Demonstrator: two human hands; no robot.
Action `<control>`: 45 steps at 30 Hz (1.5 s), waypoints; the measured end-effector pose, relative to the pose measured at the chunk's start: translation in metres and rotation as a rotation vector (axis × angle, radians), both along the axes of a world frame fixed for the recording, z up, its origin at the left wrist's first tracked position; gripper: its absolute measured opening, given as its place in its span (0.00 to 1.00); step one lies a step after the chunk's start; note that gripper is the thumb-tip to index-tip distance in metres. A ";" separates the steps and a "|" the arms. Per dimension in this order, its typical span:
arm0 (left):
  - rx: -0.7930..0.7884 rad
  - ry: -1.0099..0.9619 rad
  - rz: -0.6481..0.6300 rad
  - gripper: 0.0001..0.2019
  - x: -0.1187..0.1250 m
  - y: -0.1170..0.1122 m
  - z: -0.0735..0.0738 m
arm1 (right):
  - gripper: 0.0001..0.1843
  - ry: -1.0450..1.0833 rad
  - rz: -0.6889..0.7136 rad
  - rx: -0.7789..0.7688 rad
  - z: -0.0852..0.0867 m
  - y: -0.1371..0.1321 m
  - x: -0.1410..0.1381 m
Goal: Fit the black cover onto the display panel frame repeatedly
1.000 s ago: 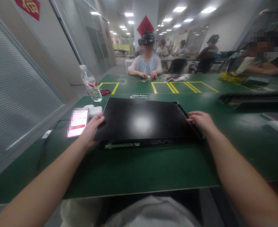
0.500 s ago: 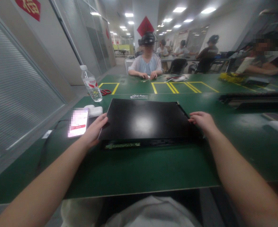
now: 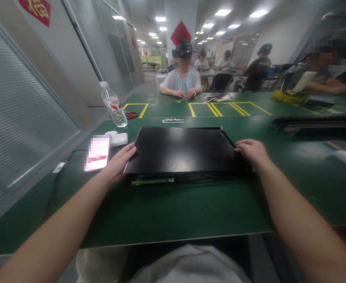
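A flat black display panel [image 3: 178, 151] lies in front of me over the green table, its glossy face up and reflecting light. Along its near side runs a black strip with a green circuit board [image 3: 152, 181]. At the far right corner and down the right side, a thin dark frame edge [image 3: 227, 135] shows beside the panel. My left hand [image 3: 122, 159] grips the panel's left edge, thumb on top and the other fingers partly hidden. My right hand [image 3: 251, 150] has its fingers pinched at the right edge; whether they hold panel or frame is unclear.
Left of the panel are a lit phone [image 3: 97, 153], a white case [image 3: 119, 138], a water bottle [image 3: 114, 105] and red-handled scissors [image 3: 131, 114]. Small pale strips [image 3: 173, 120] lie beyond it. Dark long parts [image 3: 317, 125] are at right. A person [image 3: 182, 80] sits opposite.
The panel's far edge has dropped slightly, so more of the frame shows behind it at the far right. My left hand has shifted a little to the right; my right hand is nearly still.
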State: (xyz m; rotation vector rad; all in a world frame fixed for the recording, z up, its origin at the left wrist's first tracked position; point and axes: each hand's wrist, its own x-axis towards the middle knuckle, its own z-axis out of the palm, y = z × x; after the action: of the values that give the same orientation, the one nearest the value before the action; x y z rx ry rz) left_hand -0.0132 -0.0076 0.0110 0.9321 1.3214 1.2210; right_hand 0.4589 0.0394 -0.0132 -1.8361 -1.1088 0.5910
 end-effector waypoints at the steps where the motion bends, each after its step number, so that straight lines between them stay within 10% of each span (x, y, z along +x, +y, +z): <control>1: -0.005 0.006 -0.007 0.22 0.001 0.000 0.001 | 0.09 -0.006 0.003 0.000 -0.001 0.001 0.001; 45: 0.009 -0.103 -0.118 0.30 -0.009 -0.001 -0.002 | 0.09 -0.337 0.023 -0.073 0.007 -0.005 -0.004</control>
State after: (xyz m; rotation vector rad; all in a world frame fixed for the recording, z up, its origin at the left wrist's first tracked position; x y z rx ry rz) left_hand -0.0222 -0.0085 0.0086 0.9277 1.1644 1.1695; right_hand 0.4552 0.0341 -0.0064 -2.0388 -1.3443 0.3444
